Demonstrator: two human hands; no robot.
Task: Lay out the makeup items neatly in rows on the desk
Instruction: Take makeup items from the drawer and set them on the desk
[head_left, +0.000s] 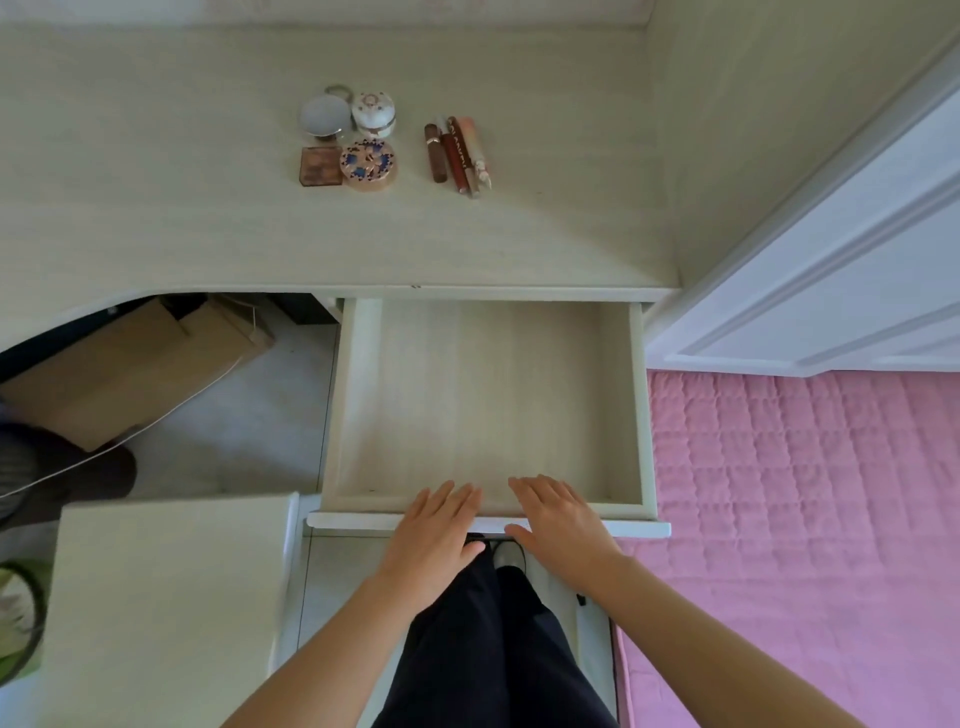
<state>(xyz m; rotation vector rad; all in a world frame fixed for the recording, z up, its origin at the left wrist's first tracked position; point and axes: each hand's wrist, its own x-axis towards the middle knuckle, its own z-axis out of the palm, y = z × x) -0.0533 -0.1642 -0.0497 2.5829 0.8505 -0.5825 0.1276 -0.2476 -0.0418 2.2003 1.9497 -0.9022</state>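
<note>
The makeup sits on the desk (208, 218), well behind the open drawer (488, 405): a white compact (324, 115), a porcelain pot (373, 113), a square palette (321, 165) and a flowered compact (369, 163) in two rows, with a row of tubes (457, 153) just right of them. Left hand (434, 540) and right hand (558, 525) lie flat, fingers straight, on the drawer's front edge, holding nothing. A cardboard box (130, 364) lies left of the drawer, a pink quilt (805, 519) to its right.
</note>
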